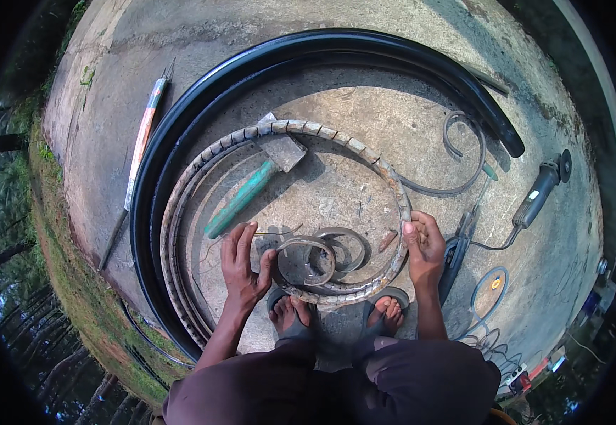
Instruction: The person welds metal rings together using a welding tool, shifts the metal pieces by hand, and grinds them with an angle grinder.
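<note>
Notched metal coil (pixel 356 144): sat at the feet (pixel 290 313), was pinched at right by the right hand (pixel 426 248), with the left hand (pixel 243 268) spread beside a small curl (pixel 332 263), and probably needed even, twist-free support.

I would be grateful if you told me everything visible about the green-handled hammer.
The hammer has a thick, scuffed green handle and a blocky grey head that looks like metal. It lies on the concrete ground, handle slanting toward the lower left of the picture, head toward the upper right. The segmented coil crosses over its head; whether they touch is unclear. Neither of the hands holds it.
</note>
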Demonstrator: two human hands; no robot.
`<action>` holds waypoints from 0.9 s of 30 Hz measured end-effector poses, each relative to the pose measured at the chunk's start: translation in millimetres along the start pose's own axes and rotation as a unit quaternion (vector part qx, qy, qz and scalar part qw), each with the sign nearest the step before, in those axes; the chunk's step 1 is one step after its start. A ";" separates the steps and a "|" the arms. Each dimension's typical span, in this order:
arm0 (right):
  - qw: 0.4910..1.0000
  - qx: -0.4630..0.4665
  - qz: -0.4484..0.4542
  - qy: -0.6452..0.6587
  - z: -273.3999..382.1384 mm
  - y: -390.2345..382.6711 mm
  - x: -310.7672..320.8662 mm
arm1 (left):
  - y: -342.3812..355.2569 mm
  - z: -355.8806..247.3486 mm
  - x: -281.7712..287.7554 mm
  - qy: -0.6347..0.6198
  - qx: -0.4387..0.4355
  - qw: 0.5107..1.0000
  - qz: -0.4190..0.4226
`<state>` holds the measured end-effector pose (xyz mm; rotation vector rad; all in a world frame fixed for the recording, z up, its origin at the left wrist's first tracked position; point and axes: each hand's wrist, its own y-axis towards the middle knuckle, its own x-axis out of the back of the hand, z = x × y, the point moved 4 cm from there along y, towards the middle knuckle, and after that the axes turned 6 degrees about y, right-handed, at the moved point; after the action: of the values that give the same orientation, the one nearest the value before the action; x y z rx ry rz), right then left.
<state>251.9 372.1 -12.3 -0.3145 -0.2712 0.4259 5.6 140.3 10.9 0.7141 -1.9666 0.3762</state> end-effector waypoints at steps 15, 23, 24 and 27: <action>0.960 -0.053 -0.093 -0.259 -58.5 -37.9 142.7 | 9.3 40.7 -8.6 0.154 -0.132 0.976 0.081; 0.974 -0.221 0.017 -0.041 -52.8 -32.1 151.4 | 22.4 18.2 38.3 0.166 -0.097 0.981 0.017; 0.969 -0.240 0.035 0.040 -48.8 -32.3 149.1 | 34.0 5.4 59.4 0.154 -0.051 0.987 -0.020; 0.982 -0.182 0.012 0.045 -13.2 -38.8 142.4 | 61.0 -30.7 89.5 0.147 0.032 0.988 -0.036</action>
<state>394.9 398.5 16.4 -0.6950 -0.2574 0.3827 -43.0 175.3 106.2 0.7249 -1.6523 0.4749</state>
